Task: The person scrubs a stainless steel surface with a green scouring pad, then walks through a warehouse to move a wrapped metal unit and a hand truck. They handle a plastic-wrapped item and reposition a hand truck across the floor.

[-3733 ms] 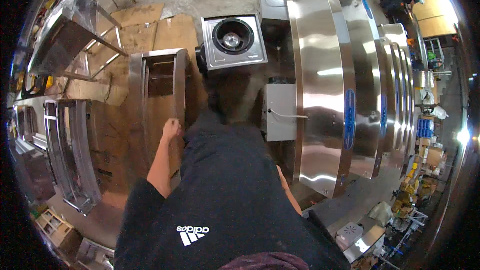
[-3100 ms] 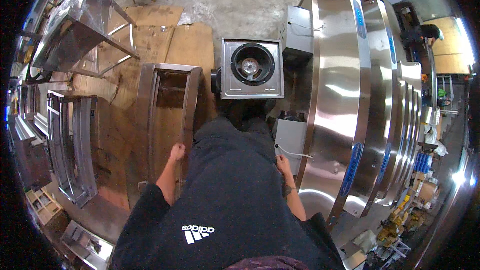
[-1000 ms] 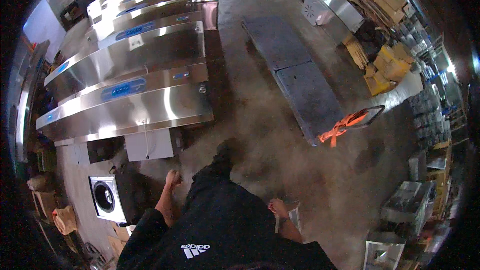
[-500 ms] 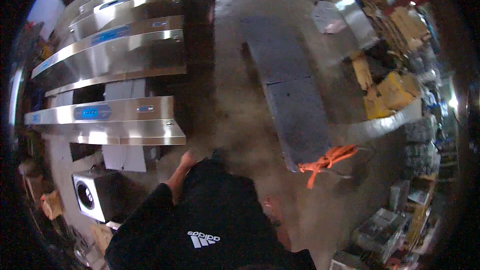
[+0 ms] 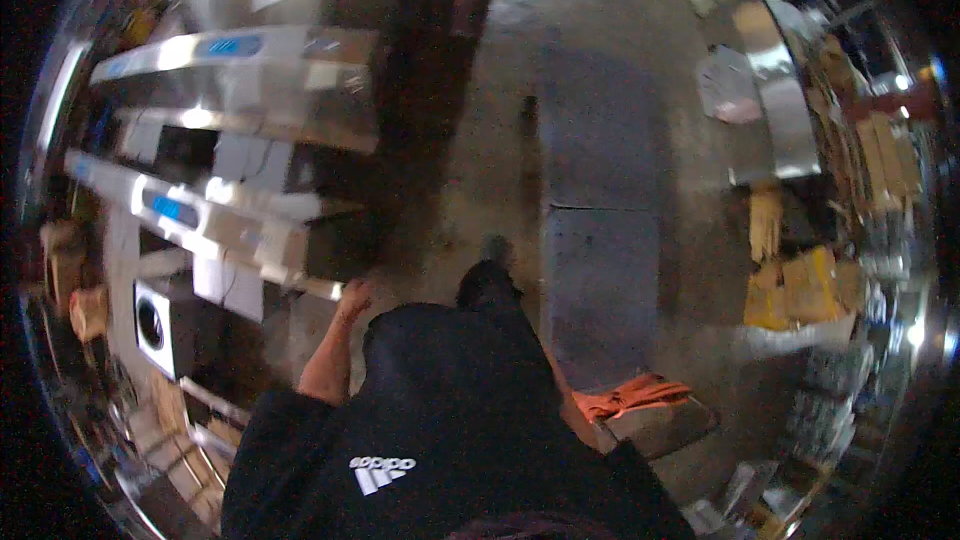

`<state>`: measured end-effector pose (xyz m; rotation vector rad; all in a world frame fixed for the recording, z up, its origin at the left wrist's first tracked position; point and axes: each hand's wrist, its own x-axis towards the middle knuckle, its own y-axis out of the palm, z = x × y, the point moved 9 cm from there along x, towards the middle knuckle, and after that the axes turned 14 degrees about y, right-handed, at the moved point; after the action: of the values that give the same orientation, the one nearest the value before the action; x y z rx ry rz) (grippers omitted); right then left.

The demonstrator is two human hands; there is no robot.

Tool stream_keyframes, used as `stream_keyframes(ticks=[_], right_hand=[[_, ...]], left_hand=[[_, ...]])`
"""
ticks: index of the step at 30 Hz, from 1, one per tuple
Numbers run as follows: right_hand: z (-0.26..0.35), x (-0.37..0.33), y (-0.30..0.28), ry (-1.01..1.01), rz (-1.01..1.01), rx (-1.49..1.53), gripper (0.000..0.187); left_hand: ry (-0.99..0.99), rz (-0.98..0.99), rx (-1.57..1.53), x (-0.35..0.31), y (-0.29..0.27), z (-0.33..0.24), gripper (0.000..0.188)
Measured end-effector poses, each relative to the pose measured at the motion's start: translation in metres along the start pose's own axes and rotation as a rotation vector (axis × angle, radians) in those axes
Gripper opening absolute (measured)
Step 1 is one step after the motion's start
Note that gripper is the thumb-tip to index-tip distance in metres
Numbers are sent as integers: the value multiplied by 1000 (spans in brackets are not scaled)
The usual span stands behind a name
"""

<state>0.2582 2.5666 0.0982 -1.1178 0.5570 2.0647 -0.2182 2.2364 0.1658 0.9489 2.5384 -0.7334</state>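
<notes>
My left hand point(image 5: 357, 297) hangs low beside my body, close to the end of the nearest long shiny metal hood point(image 5: 215, 230). Whether it touches that end I cannot tell, and its fingers are blurred. On the other side my right forearm point(image 5: 572, 405) reaches down past my dark top; the right hand is mostly hidden and its fingers do not show. Just right of it lies an orange cloth or strap point(image 5: 635, 397), bunched around a metal handle point(image 5: 705, 430) at the near end of a long blue-grey flatbed trolley point(image 5: 600, 270).
More metal hoods point(image 5: 240, 90) stand in a row at left. A white box with a round black opening point(image 5: 160, 328) sits near them. To the right are a yellow-edged carton point(image 5: 805, 290), a white polygonal piece point(image 5: 728, 85) and a curved metal sheet point(image 5: 785, 90). Concrete floor point(image 5: 490, 150) runs between.
My view has shifted and turned as I walk. The trolley now appears more upright, with its orange bundle nearer my right arm; the nearest hood's end is closer to my left hand.
</notes>
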Motion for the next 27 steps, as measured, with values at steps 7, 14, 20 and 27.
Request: stream_keyframes(ticks=[7,14,20,27], right_hand=[[258,87,-118,-334,-171,-155,25],[241,54,-131,-177,-513,128,20],[79,-69,-113,115,-542,487,23],[-158,-161,-69,-392,-487,1556,36]], left_hand=[[-334,248,154,-30,45,30,28],[-60,449,362,125,68,-107,28],[-129,663,-617,334,163,-282,29],[295,815,-11,268,372,-393,28]])
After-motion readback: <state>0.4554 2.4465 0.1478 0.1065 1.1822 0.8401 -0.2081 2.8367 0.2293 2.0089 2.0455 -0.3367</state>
